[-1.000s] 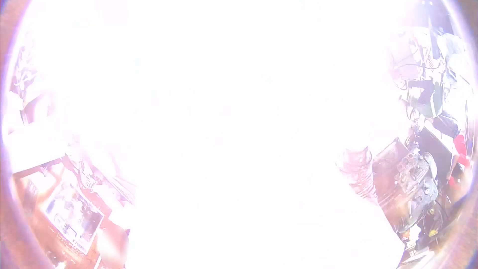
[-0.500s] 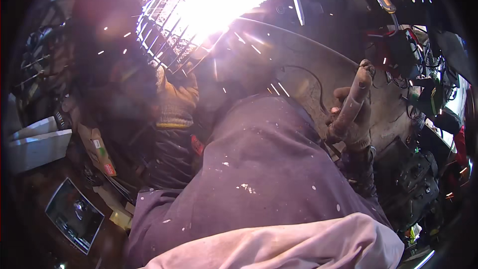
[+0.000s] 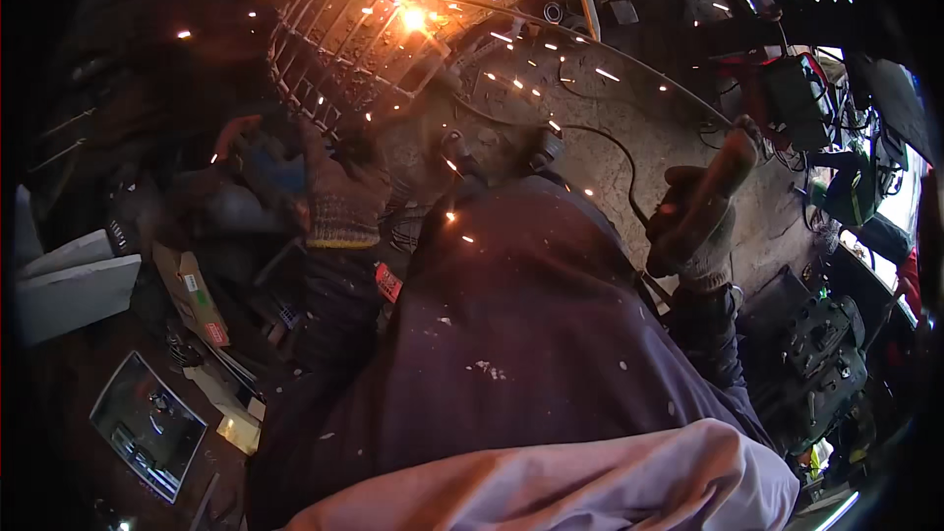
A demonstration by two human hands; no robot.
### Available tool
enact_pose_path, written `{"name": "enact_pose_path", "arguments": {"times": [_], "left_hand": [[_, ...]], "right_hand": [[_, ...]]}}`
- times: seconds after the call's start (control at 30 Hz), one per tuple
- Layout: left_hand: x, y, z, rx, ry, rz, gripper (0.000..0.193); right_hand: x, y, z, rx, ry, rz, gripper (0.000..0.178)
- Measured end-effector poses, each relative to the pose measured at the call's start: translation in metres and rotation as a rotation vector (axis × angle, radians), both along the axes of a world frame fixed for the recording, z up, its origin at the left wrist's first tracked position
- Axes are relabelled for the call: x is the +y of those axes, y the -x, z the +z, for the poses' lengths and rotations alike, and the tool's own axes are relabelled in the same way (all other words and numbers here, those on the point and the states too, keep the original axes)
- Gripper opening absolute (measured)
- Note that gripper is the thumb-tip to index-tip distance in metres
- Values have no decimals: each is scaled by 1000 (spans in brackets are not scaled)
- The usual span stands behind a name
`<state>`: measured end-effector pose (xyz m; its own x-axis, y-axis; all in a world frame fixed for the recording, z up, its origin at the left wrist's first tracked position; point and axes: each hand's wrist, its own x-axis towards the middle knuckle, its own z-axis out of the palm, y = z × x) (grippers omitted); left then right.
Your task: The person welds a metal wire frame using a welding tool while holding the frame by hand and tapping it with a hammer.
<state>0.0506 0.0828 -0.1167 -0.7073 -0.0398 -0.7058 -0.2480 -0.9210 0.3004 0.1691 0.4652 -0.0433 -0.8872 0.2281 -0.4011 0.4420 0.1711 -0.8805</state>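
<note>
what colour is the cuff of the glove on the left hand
Yellowish with dark knitted stripes, on the left hand beside the wire grille; the head view shows it.

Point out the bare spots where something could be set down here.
Bare concrete floor lies between the glowing wire grille and the right hand holding the welding holder. Left of the gloved left hand, boxes and scraps crowd the ground.

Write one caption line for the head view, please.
Gloved left hand steadies a wire cage amid sparks; gloved right hand grips a welding handle.
</note>
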Motion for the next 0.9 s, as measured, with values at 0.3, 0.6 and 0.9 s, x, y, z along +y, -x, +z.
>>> {"name": "enact_pose_path", "arguments": {"times": [0.3,0.6,0.9], "left_hand": [[16,1,14,82,17,-14,58],[15,1,15,53,-37,32,54],[27,-1,31,2,108,-10,51]], "right_hand": [[4,-5,-9,-78,-86,-25,41],[5,-5,-12,-4,-90,35,46],[4,-5,-12,-42,-38,10,45]]}}
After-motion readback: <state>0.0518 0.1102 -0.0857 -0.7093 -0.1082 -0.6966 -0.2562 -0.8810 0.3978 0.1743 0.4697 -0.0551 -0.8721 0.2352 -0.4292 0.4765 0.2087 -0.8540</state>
